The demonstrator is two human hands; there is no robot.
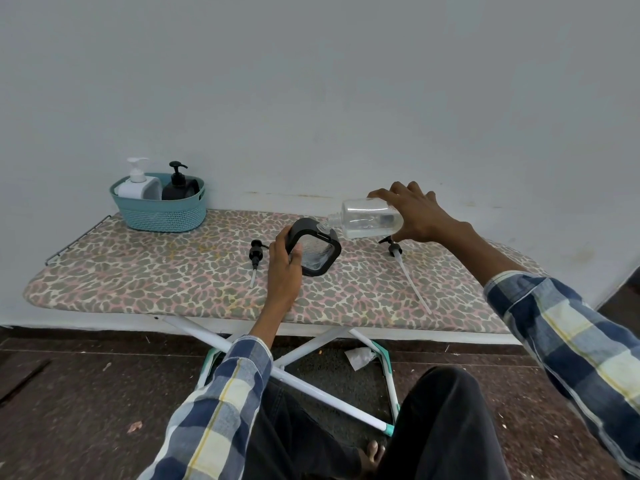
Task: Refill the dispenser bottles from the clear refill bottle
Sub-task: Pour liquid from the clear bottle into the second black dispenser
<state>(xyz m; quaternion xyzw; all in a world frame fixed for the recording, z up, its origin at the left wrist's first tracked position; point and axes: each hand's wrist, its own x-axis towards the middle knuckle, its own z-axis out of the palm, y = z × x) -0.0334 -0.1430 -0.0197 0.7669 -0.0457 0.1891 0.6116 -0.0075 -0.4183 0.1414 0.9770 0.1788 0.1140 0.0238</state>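
A square black-framed dispenser bottle [317,251] with a clear window stands on the ironing board, its pump off. My left hand [285,259] grips its left side. My right hand [414,211] holds the clear refill bottle [369,218] tipped on its side, its open neck at the dispenser's top opening. A little clear liquid lies in the refill bottle. One black pump head [256,254] lies left of the dispenser. A second pump with a long tube [410,275] lies to the right, under the refill bottle.
A teal basket [162,211] at the board's back left holds a white dispenser [136,183] and a black dispenser [178,185]. The leopard-print board [173,282] stands against a white wall. Its crossed legs and my knees are below.
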